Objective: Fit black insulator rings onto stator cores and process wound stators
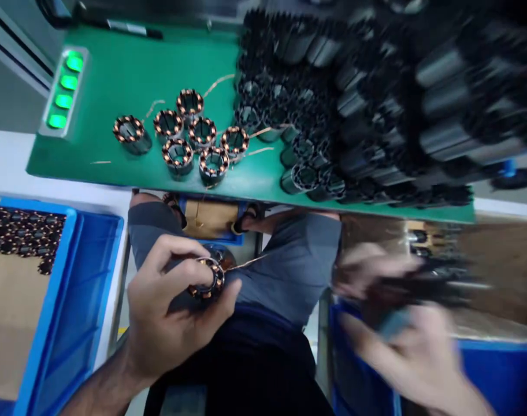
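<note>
The left hand [168, 315], lower left of centre, grips a stator [208, 278] between thumb and fingers, over the lap. The right hand [415, 346], lower right, is blurred; I cannot tell its grip. Other stators [189, 136] stand on the green mat [129, 75] above.

Even bright light, heavy motion blur on right hand [402, 329], perhaps edge stretch.

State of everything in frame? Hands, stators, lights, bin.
left hand: closed around held stator
held stator: wound, over the lap, copper lead trailing right
right hand: motion-blurred at a dark object, grip unclear
wound stators: seven, clustered on green mat, leads loose
bare black stators: heaped on the mat's right side
indicator lights: four, all lit green
blue bin: holds wound stators on cardboard
</note>
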{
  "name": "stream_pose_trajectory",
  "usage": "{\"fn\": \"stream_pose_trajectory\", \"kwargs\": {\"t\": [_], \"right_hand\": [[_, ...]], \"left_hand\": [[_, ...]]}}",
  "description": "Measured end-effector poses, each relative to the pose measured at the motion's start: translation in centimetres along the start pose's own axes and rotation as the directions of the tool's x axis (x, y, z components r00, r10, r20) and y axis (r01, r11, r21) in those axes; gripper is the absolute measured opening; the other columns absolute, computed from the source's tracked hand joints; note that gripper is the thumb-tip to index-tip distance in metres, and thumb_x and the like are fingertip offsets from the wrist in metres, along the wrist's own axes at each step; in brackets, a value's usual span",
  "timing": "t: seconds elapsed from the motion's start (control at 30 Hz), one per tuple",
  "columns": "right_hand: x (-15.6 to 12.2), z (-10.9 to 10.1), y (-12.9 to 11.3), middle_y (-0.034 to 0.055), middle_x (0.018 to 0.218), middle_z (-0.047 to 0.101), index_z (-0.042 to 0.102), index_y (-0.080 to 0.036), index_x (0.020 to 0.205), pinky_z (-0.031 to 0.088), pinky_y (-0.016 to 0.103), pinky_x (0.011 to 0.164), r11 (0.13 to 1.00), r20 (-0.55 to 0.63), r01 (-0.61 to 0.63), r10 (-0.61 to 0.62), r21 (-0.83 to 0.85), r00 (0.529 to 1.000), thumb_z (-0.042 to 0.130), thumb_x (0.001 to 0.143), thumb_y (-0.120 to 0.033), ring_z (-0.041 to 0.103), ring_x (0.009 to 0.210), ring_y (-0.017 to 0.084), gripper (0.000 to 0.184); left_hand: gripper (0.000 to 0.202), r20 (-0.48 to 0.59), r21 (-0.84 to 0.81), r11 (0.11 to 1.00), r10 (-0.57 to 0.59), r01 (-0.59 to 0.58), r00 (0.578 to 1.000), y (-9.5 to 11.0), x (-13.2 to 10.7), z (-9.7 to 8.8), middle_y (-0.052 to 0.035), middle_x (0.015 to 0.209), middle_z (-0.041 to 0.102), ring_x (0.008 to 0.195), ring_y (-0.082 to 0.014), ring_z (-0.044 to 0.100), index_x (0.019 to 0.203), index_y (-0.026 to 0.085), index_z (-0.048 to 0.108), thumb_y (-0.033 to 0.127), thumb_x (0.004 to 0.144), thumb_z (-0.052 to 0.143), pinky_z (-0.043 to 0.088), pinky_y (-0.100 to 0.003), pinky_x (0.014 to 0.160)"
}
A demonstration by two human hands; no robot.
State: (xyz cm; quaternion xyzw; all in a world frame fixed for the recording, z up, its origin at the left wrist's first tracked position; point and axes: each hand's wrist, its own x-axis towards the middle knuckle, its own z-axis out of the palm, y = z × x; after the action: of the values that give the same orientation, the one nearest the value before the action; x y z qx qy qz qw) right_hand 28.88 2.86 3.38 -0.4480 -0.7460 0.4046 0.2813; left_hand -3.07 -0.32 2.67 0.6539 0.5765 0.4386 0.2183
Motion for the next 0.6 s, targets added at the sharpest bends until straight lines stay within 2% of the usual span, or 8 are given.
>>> {"fn": "stream_pose_trajectory", "kwargs": {"t": [0.07, 0.1, 0.17, 0.23, 0.33, 0.47, 0.6], "right_hand": [[-0.2, 4.2, 0.9, 0.0051, 0.106, 0.071, 0.072, -0.033, 0.132, 0.060, 0.037, 0.071, 0.994, 0.036, -0.007, 0.003, 0.110, 0.999, 0.074, 0.099, -0.019, 0.070, 0.091, 0.025, 0.036], [-0.3, 5.7, 1.1, 0.0054, 0.107, 0.072, 0.074, -0.033, 0.139, 0.061, 0.037, 0.071, 0.986, 0.066, -0.020, 0.010, 0.164, 0.998, 0.071, 0.095, -0.014, 0.071, 0.091, 0.026, 0.048], [-0.3, 7.6, 0.9, 0.0070, 0.117, 0.076, 0.073, -0.034, 0.158, 0.066, 0.040, 0.082, 0.966, 0.126, -0.068, 0.037, 0.251, 0.991, 0.067, 0.092, -0.009, 0.077, 0.101, 0.028, 0.071], [-0.3, 8.3, 0.6, 0.0080, 0.127, 0.079, 0.070, -0.036, 0.167, 0.069, 0.044, 0.093, 0.946, 0.138, -0.080, 0.038, 0.315, 0.990, 0.066, 0.090, -0.007, 0.079, 0.112, 0.029, 0.082], [-0.4, 8.4, 0.2, 0.0088, 0.136, 0.081, 0.069, -0.037, 0.171, 0.070, 0.047, 0.100, 0.929, 0.139, -0.080, 0.032, 0.362, 0.990, 0.066, 0.090, -0.007, 0.079, 0.117, 0.030, 0.086], [-0.5, 8.7, 0.2, 0.0089, 0.137, 0.082, 0.070, -0.037, 0.173, 0.070, 0.045, 0.099, 0.928, 0.113, -0.051, 0.009, 0.369, 0.994, 0.065, 0.090, -0.006, 0.078, 0.115, 0.029, 0.088], [-0.5, 9.2, 0.1, 0.0064, 0.122, 0.084, 0.071, -0.038, 0.172, 0.069, 0.040, 0.088, 0.936, 0.075, -0.018, -0.009, 0.352, 0.997, 0.066, 0.090, -0.007, 0.077, 0.103, 0.026, 0.089]], "left_hand": [[0.033, 0.029, -0.007, 1.000, 0.008, -0.008, 1.000, 0.0, 0.1, 0.5, -0.0016, 0.108, 0.076, 0.098, -0.0163, 0.075, 0.096, 0.025, 0.068, 0.010, 0.094, 0.098, 0.066, -0.030, 0.085], [0.033, 0.040, -0.009, 1.000, 0.017, -0.017, 0.999, 0.0, 0.1, 0.7, -0.0016, 0.108, 0.077, 0.098, -0.0166, 0.075, 0.095, 0.025, 0.068, 0.012, 0.094, 0.099, 0.066, -0.030, 0.084], [0.035, 0.051, -0.019, 0.999, 0.041, -0.040, 0.998, 0.0, 0.1, 0.9, -0.0013, 0.107, 0.078, 0.095, -0.0165, 0.076, 0.094, 0.025, 0.069, 0.016, 0.093, 0.102, 0.066, -0.030, 0.079], [0.035, 0.058, -0.027, 0.998, 0.050, -0.049, 0.997, 0.0, 0.0, 1.1, -0.0008, 0.106, 0.078, 0.093, -0.0160, 0.077, 0.093, 0.025, 0.071, 0.018, 0.093, 0.105, 0.067, -0.028, 0.076], [0.031, 0.077, -0.034, 0.999, 0.034, -0.031, 0.996, 0.1, -0.2, 1.3, -0.0006, 0.108, 0.079, 0.093, -0.0159, 0.080, 0.094, 0.026, 0.074, 0.017, 0.094, 0.104, 0.070, -0.028, 0.078], [0.031, 0.072, -0.041, 0.999, 0.018, -0.015, 0.997, 0.2, -0.6, 1.4, -0.0007, 0.108, 0.080, 0.093, -0.0158, 0.080, 0.092, 0.025, 0.074, 0.021, 0.096, 0.104, 0.071, -0.027, 0.079], [0.031, 0.059, -0.031, 0.999, 0.013, -0.012, 0.998, 0.2, -1.2, 1.1, -0.0008, 0.108, 0.080, 0.094, -0.0163, 0.080, 0.092, 0.025, 0.074, 0.023, 0.096, 0.104, 0.071, -0.028, 0.080]]}}
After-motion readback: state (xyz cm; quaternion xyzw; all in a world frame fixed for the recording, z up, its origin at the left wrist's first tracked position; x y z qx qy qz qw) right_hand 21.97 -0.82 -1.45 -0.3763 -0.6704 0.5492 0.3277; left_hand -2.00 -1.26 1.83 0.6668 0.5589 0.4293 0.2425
